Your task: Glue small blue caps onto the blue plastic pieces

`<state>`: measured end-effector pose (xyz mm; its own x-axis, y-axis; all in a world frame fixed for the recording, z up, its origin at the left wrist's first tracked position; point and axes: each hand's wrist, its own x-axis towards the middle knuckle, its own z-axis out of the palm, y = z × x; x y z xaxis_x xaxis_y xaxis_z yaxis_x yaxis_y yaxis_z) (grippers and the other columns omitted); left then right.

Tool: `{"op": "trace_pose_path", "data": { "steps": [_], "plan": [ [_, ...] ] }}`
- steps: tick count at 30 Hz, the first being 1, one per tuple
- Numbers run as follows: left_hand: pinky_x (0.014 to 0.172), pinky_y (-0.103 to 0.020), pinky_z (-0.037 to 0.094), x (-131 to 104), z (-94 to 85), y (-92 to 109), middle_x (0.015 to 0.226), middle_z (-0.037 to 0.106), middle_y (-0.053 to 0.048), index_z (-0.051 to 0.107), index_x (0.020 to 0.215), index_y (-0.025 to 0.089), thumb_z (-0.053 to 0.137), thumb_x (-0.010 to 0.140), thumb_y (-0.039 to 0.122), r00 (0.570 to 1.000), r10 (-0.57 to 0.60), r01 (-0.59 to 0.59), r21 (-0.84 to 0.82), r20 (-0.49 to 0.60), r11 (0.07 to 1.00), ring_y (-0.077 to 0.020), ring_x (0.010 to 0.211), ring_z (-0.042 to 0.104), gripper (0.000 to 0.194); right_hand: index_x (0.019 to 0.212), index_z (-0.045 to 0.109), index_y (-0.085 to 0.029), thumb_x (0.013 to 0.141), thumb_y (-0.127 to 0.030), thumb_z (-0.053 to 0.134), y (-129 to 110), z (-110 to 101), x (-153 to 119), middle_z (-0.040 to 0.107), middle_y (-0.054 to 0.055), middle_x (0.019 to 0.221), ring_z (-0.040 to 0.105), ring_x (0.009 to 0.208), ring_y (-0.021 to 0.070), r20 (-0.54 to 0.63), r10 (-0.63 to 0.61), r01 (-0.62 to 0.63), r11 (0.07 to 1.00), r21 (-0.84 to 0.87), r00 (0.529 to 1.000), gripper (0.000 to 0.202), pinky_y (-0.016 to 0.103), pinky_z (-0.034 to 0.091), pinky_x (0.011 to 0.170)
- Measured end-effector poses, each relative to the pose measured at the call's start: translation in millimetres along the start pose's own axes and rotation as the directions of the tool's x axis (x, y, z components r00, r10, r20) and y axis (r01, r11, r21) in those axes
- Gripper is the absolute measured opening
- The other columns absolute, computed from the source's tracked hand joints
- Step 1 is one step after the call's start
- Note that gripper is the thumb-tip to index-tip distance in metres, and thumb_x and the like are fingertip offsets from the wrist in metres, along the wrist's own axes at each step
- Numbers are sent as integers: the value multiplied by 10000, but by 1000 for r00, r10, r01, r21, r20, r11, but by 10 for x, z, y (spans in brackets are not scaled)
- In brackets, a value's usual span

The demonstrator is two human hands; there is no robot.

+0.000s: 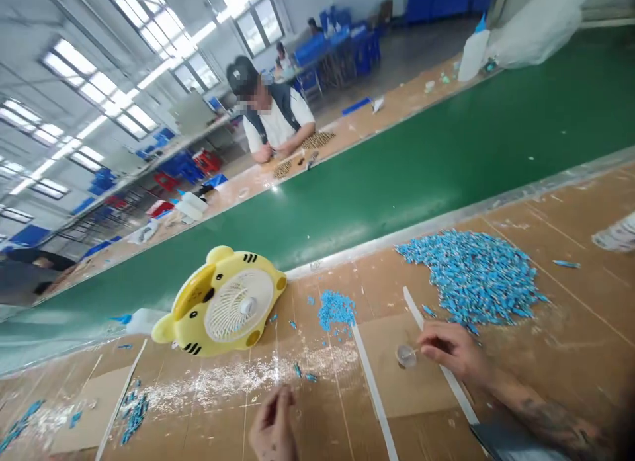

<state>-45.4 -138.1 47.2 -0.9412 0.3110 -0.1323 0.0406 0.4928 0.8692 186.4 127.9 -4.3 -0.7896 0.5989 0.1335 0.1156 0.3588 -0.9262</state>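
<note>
A round, clear dish (405,356) is neared at four o'clock by the right hand (454,350), its grip unclear; the left hand's (276,424) fingers are closed together at six.

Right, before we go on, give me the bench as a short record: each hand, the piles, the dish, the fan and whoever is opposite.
left hand: fingers curled, contents unclear
right hand: fingers at the dish; grip unclear
dish: small, round, on cardboard between two white strips
large blue pile: beyond right hand
small blue pile: between fan and large pile
fan: yellow, animal-faced, tilted in view
person opposite: across the green surface, head bowed
</note>
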Motion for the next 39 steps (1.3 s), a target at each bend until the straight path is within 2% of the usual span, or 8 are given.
{"op": "trace_pose_path", "data": {
  "steps": [5, 9, 13, 17, 24, 29, 33, 39],
  "plan": [
    [642, -333, 528, -157, 532, 65, 683, 693, -68, 757, 735, 193, 809, 643, 433, 978, 34, 24, -274, 206, 961, -218, 657, 635, 262, 822, 718, -216, 884, -461, 600, 63, 0, -1, 631, 60, 708, 560, 652, 178, 151, -60, 67, 997, -45, 987, 280, 306, 417, 610],
    [626, -315, 515, -189, 1022, 119, 632, 685, -74, 779, 758, 156, 788, 668, 424, 935, 61, 77, -367, 350, 927, -186, 591, 615, 282, 857, 727, -214, 921, -445, 542, 37, 27, 11, 646, 64, 736, 555, 641, 171, 118, -33, 44, 994, -98, 992, 303, 306, 412, 600],
    [606, -292, 498, -89, 1253, 186, 647, 693, -72, 784, 806, 155, 795, 659, 416, 893, 94, 114, -423, 440, 899, -160, 572, 596, 300, 842, 718, -197, 899, -430, 573, -5, 70, 23, 640, 62, 748, 556, 659, 171, 62, -44, 50, 995, -88, 997, 280, 297, 420, 604],
    [556, -276, 472, 117, 1377, 290, 618, 670, -63, 771, 737, 150, 795, 659, 427, 841, 143, 114, -430, 521, 896, -154, 549, 576, 289, 901, 712, -186, 888, -372, 593, -15, 108, 46, 626, 47, 756, 546, 669, 160, -15, -11, 9, 996, -88, 1000, 221, 280, 403, 603],
    [547, -251, 466, 302, 1511, 279, 598, 652, -29, 769, 744, 171, 812, 644, 370, 803, 148, 115, -394, 578, 912, -140, 541, 561, 227, 819, 712, -149, 852, -342, 638, 16, 76, 76, 631, 34, 728, 532, 653, 131, 51, 20, -18, 999, -44, 999, 209, 246, 403, 594],
    [561, -245, 489, 348, 1479, 141, 668, 697, -46, 778, 776, 172, 833, 613, 386, 779, 95, 190, -377, 620, 907, -139, 567, 587, 274, 789, 726, -132, 812, -410, 696, 66, -40, 136, 640, 19, 698, 527, 607, 97, 203, -26, 20, 999, 31, 979, 280, 204, 417, 573],
    [549, -252, 520, 415, 1440, 97, 724, 739, -81, 781, 772, 155, 878, 523, 409, 789, -4, 246, -309, 615, 919, -162, 594, 633, 369, 831, 725, -117, 848, -428, 664, 83, -59, 120, 650, 33, 732, 531, 629, 94, 213, -23, 11, 998, 58, 977, 317, 200, 422, 591],
    [618, -270, 577, 386, 1354, 73, 841, 769, -75, 782, 888, 175, 844, 620, 379, 787, 8, 136, -185, 618, 973, -173, 648, 680, 342, 838, 707, -125, 848, -387, 679, 62, -45, 82, 663, 49, 780, 535, 682, 110, 215, 25, -44, 995, 84, 976, 264, 222, 435, 649]
  ]
}}
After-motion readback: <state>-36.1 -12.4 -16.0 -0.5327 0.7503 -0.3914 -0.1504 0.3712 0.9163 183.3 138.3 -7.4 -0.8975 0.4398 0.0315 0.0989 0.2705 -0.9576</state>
